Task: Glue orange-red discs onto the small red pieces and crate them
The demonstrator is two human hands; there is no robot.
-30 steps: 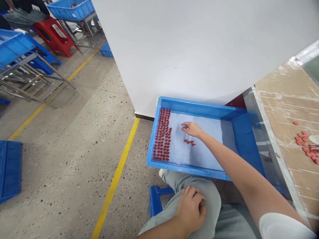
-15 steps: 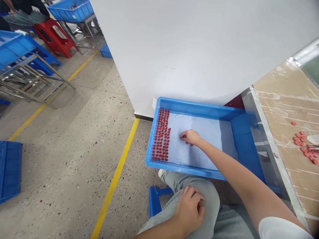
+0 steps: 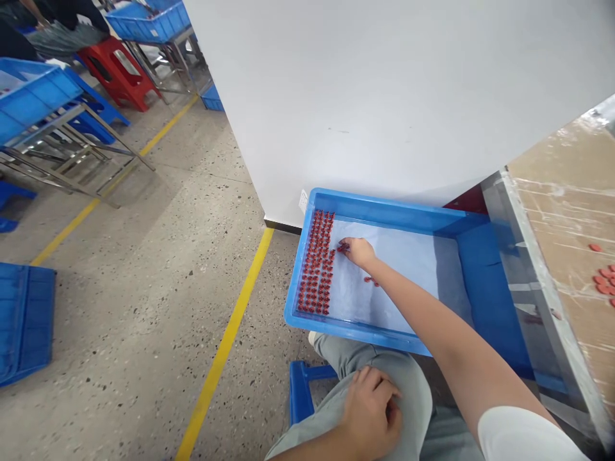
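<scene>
My right grip [image 3: 358, 251]: pinched on red piece [image 3: 343, 248], best steadied clear of the red rows [image 3: 316, 269]. Left grip [image 3: 371, 406]: loose, on knee [image 3: 414, 379].

A rectangular blue plastic tray [image 3: 408, 211] has a pale sheet [image 3: 408, 246] over its bottom; small red pieces [image 3: 318, 262] sit in close rows along the left end, and loose red pieces [image 3: 368, 279] lie near the middle. Rightward, a brown-topped table [image 3: 552, 218] bears flat red discs [image 3: 602, 289].

white short sleeve [image 3: 521, 434]; grey-green trousers [image 3: 410, 381]; pale shoe [image 3: 312, 337], partly visible; 2 bare hands [image 3: 371, 410]
</scene>
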